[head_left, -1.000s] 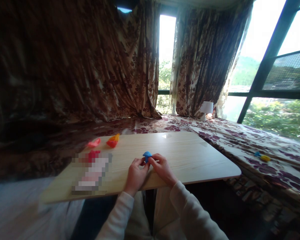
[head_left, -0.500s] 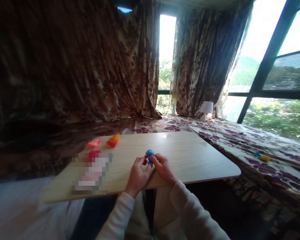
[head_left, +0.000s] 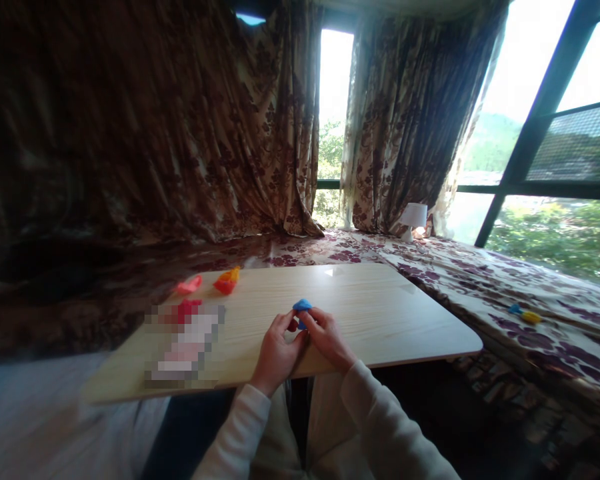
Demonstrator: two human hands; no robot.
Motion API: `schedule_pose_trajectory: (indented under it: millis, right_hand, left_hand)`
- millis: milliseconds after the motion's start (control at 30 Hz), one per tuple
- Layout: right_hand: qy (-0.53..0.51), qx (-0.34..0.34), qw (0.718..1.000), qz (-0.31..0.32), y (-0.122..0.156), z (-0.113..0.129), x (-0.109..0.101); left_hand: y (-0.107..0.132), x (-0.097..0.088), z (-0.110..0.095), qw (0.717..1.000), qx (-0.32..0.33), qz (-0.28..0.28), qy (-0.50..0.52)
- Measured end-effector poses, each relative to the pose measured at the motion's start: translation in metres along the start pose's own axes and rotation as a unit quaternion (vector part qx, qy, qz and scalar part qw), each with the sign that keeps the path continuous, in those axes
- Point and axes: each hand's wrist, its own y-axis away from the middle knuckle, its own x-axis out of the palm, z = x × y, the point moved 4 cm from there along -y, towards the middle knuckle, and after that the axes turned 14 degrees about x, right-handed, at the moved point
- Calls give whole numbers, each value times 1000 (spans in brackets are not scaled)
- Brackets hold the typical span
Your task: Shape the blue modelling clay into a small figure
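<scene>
Just above the pale wooden table, in front of me, both my hands hold a small blue lump with a rounded top. It looks soft, but its exact kind cannot be made out. My left hand pinches it from the left with curled fingers. From the right, my right hand has its thumb and fingers closed on the same lump, covering its middle. A bit of blue shows below the fingers. A dark red spot is visible between the left fingers; what it is stays unclear.
Toward the table's left side lie a pinkish-red piece, an orange and red piece and a dark red piece. Beside them is a blurred-out flat object. A blue and yellow piece rests on the flowered cover at right, and a white lamp stands behind.
The blue lump has turned slightly in my fingers, and its lower part is more covered now. My hands have stayed nearly in place.
</scene>
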Motion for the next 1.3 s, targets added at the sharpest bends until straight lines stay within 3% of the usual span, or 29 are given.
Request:
schedule_pose_trajectory:
  millis: [400, 633, 800, 967, 1300]
  right_hand:
    - [-35, 39, 998, -26, 0, -4, 1]
    - [-33, 74, 996, -46, -3, -9, -2]
    - [-49, 35, 998, -27, -3, -5, 0]
    - [-30, -5, 999, 20, -2, -2, 4]
    - [-57, 9, 998, -12, -4, -12, 2]
  left_hand:
    - [2, 3, 3, 1000, 4, 20, -15]
    - [0, 1, 2, 1000, -21, -1, 11]
    - [0, 1, 4, 998, -42, -20, 35]
    - [-1, 1, -1, 1000, -16, -7, 20]
    - [0, 0, 5, 998, -54, -36, 12]
